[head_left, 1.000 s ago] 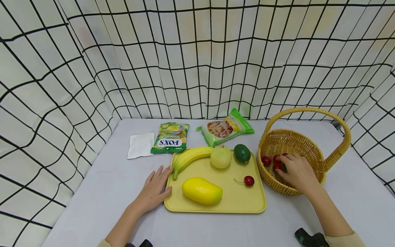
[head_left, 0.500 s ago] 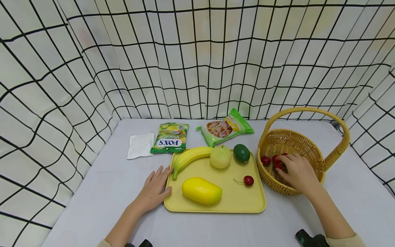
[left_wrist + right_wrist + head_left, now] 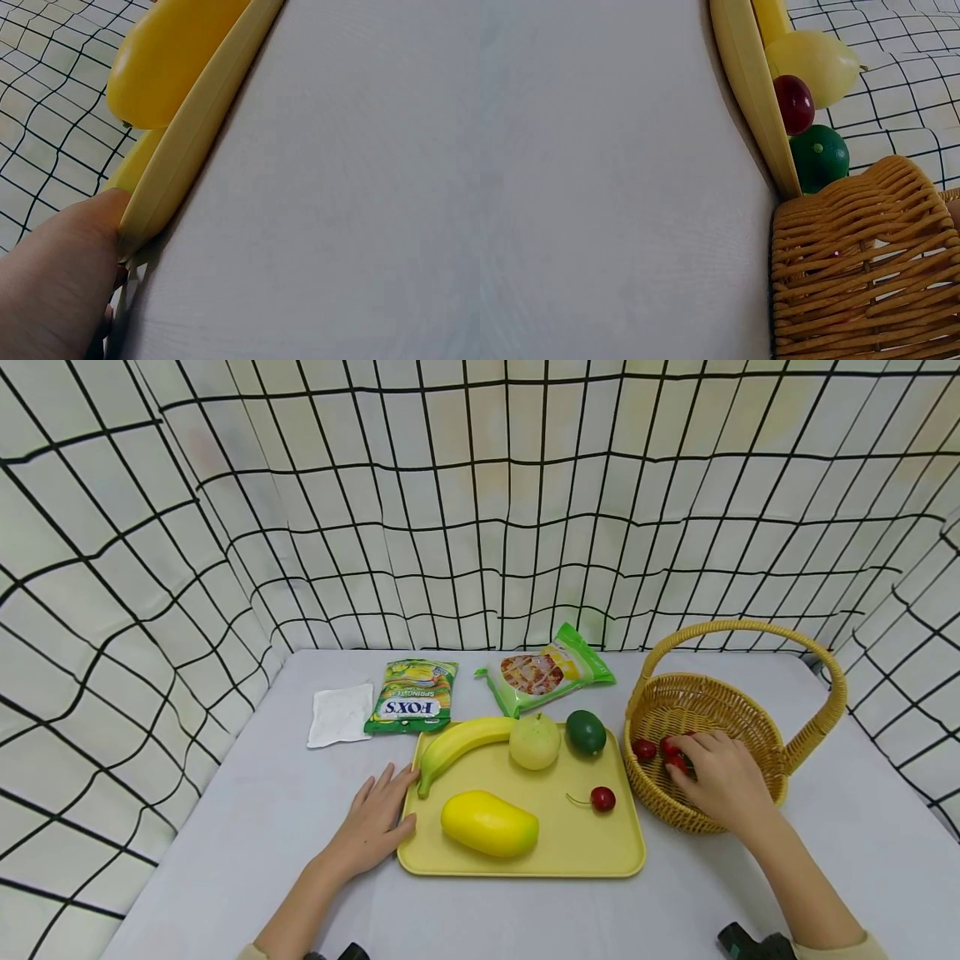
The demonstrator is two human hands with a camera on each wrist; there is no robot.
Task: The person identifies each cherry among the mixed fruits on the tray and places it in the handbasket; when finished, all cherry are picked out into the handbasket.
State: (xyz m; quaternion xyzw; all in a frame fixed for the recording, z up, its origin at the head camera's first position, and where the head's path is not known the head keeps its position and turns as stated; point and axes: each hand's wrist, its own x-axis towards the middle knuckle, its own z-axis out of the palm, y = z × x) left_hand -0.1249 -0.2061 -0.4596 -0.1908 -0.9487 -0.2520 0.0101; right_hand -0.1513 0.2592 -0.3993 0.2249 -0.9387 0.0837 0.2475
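In the head view my left hand [image 3: 372, 825] rests with fairly straight fingers on the left edge of a yellow tray [image 3: 585, 852]; its thumb also touches the rim in the left wrist view. The tray bears a banana [image 3: 461, 745], a pale green round fruit [image 3: 535, 742], a dark green fruit [image 3: 586, 732], a yellow mango [image 3: 489, 823] and a stemmed cherry [image 3: 602, 799]. Inside the wicker basket [image 3: 750, 714], my right hand [image 3: 723, 781] has its thumb and fingers about a red cherry [image 3: 676, 763]. More cherries [image 3: 643, 749] lie beside it. The basket wall hides that grip in the right wrist view.
Behind the tray lie a green FOX'S candy bag [image 3: 412, 696], a green snack packet [image 3: 551, 672] and a white square packet [image 3: 340, 715]. The basket's tall handle [image 3: 821, 718] arches above its bowl. Black netting [image 3: 510, 527] encloses the back and sides of the white table.
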